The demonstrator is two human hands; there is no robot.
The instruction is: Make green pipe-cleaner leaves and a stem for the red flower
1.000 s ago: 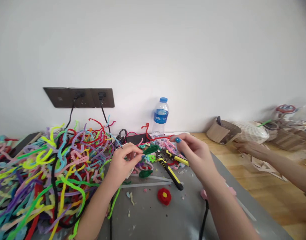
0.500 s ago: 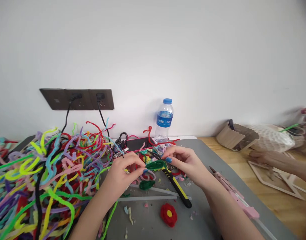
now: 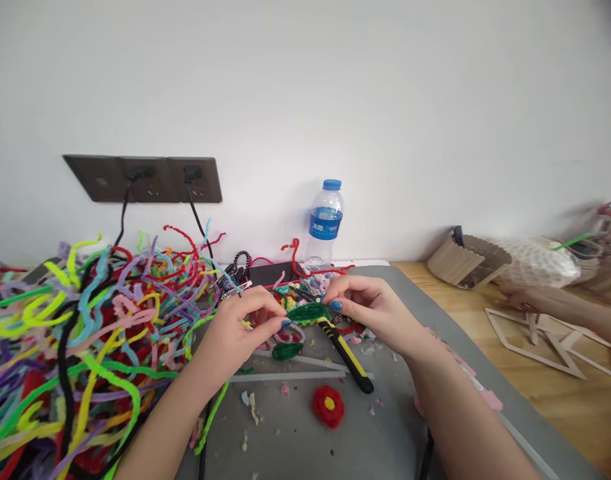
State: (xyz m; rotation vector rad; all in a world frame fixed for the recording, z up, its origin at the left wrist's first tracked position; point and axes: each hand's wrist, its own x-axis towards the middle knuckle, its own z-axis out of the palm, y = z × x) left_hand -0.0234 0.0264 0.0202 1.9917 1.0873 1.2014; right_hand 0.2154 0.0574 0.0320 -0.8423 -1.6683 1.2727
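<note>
A dark green pipe-cleaner leaf [image 3: 306, 313] is stretched between my two hands above the grey mat. My left hand [image 3: 250, 323] pinches its left tip between thumb and finger. At its right end, my right hand [image 3: 368, 310] closes thumb and fingertips on the leaf. Just below lies a second green leaf [image 3: 287, 351]. A yellow-and-black tool handle [image 3: 348, 357] slants under the right hand, its head hidden behind the held leaf. Nearer to me rests a red pipe-cleaner flower [image 3: 328, 406] with a yellow centre.
A large tangle of coloured pipe cleaners [image 3: 110, 340] covers the left side. A water bottle [image 3: 326, 223] stands by the wall, near a phone [image 3: 270, 273]. The pink glue gun [image 3: 491, 399] is partly behind my right forearm. Another person's hand [image 3: 522, 297] touches wooden frames [image 3: 505, 341].
The whole view has shifted, so things sit higher and slightly left. Both hands keep hold of the leaf, nearly unmoved relative to the table. My right forearm now covers more of the glue gun.
</note>
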